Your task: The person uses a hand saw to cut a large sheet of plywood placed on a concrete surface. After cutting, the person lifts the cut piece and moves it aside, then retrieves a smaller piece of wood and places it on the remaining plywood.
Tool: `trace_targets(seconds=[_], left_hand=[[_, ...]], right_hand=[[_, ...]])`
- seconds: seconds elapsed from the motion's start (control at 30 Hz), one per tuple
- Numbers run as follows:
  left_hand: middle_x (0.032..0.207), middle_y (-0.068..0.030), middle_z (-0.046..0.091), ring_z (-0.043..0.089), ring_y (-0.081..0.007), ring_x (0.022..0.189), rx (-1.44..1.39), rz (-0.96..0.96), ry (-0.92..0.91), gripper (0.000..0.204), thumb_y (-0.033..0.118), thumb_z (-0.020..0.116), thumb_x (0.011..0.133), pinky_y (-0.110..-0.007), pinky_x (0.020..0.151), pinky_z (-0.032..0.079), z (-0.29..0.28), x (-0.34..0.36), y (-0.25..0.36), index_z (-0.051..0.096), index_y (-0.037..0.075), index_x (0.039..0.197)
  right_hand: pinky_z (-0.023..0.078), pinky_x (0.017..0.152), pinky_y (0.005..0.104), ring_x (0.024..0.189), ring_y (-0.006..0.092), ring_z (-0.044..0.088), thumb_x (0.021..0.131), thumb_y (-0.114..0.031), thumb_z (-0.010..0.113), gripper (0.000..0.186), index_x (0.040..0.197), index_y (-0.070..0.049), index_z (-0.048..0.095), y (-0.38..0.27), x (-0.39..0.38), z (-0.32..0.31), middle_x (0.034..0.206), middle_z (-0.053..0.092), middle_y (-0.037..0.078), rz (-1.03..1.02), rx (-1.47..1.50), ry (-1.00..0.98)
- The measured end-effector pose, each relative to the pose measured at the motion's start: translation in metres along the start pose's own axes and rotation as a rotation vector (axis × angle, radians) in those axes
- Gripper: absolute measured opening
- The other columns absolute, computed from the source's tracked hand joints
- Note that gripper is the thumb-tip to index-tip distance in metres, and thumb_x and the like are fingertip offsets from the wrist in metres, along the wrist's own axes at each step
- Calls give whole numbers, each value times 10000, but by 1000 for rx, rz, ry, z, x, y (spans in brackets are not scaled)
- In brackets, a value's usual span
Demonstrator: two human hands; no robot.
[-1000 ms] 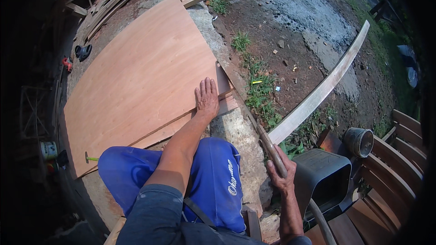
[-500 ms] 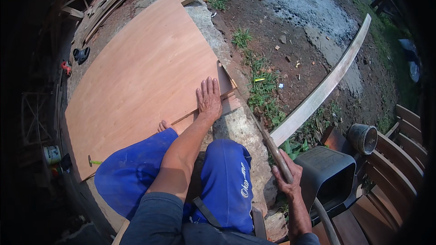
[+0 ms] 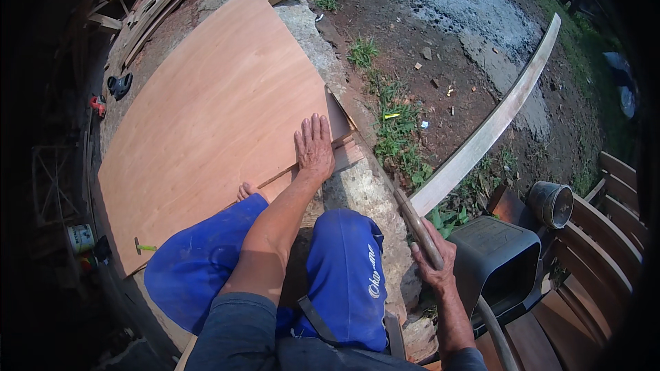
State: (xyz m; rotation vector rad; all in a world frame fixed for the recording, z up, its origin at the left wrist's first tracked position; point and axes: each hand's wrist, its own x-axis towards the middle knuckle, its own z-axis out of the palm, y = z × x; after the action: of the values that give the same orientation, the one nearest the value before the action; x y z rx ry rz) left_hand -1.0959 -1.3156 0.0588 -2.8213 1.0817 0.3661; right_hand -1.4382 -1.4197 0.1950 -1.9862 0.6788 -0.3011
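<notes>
- Head view: the left hand (image 3: 315, 148) lies flat, fingers spread, pressing the plywood sheet (image 3: 206, 124) near its sawn edge.
- The right hand (image 3: 434, 261) is wrapped around a saw handle (image 3: 418, 227).
- Risk: if the sheet slips, the cut could wander.
- Right of that hand, the dark bin (image 3: 498, 268) and metal bucket (image 3: 551, 203) look empty.

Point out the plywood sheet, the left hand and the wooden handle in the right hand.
plywood sheet (image 3: 206, 124), head view, bare middle of its top face.
left hand (image 3: 314, 148), head view, back of the hand, lying flat on the sheet.
wooden handle (image 3: 412, 218), head view, shaft just above the right hand (image 3: 434, 261).
</notes>
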Motion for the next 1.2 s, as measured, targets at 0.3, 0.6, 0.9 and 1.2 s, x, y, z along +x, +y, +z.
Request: trace_targets(seconds=[0.3,0.6,0.9,1.2], left_hand=[[1672,-150,134,134,-388,1534,48,56,29,725,176,460,956,-598,1207,117,-3,5,11,148,25,1593],[1677,-138,116,112,-382,1539,-78,23,19,718,188,452,973,-597,1211,103,-5,-2,5,133,20,1594],[1679,-137,96,113,-393,1535,83,46,-44,810,184,549,929,-608,1209,101,-3,2,1,120,29,1598],[1675,-135,113,103,-391,1536,14,66,20,811,191,564,920,-604,1205,121,3,-1,7,145,26,1594]], right_hand=[[572,778,324,872,238,737,878,-173,758,529,1361,-43,584,-4,97,48,1116,721,167,48,81,49],[571,838,354,956,268,747,849,-143,736,508,1309,31,608,4,-67,-24,1090,731,202,-61,-37,48],[566,767,332,855,262,741,860,-166,772,534,1345,-30,596,2,91,68,1126,722,175,-49,74,95],[590,802,346,934,300,749,835,-113,757,499,1297,19,619,30,23,46,1120,724,205,-111,-45,91]])
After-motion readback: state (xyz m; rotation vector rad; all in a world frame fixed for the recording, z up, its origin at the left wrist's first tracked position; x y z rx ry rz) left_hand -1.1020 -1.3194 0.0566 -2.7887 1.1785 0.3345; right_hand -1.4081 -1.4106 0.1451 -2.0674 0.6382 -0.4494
